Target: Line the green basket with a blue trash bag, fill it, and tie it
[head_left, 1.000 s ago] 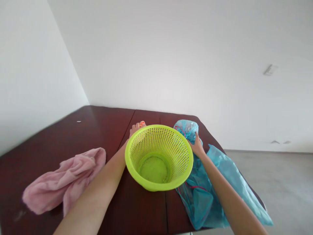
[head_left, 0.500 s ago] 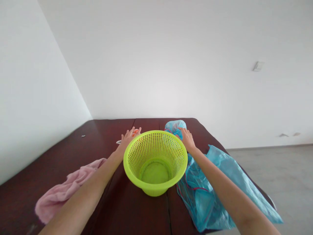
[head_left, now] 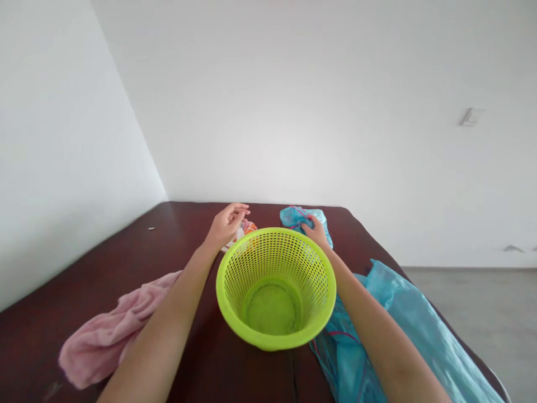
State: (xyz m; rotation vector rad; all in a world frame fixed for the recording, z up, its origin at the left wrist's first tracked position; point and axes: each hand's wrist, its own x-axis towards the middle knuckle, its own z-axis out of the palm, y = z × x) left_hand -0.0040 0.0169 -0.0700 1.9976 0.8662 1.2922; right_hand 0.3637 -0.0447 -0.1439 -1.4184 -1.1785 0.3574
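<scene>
A lime-green plastic basket [head_left: 274,308] with slotted sides stands upright between my forearms, with nothing inside it. Beyond its left rim, my left hand [head_left: 226,226] hovers loosely bent with the fingers apart. Just beside that hand lies an orange-and-white bundle [head_left: 249,226], partly hidden by the basket. My right hand [head_left: 318,232] reaches past the right rim, thumb and fingers closed on a bunched light-blue plastic bag [head_left: 293,217] with a pink drawstring.
A crumpled pink towel [head_left: 121,322] lies left of my left forearm. Another blue plastic bag [head_left: 403,313] spreads under my right forearm toward the edge of the dark red-brown table [head_left: 184,221]. A small pale object [head_left: 151,228] sits at the far left. White walls border the table.
My left hand has lifted off the orange-and-white bundle. My right fingers have closed on the far blue bag, which has shifted and turned. The view has shifted slightly.
</scene>
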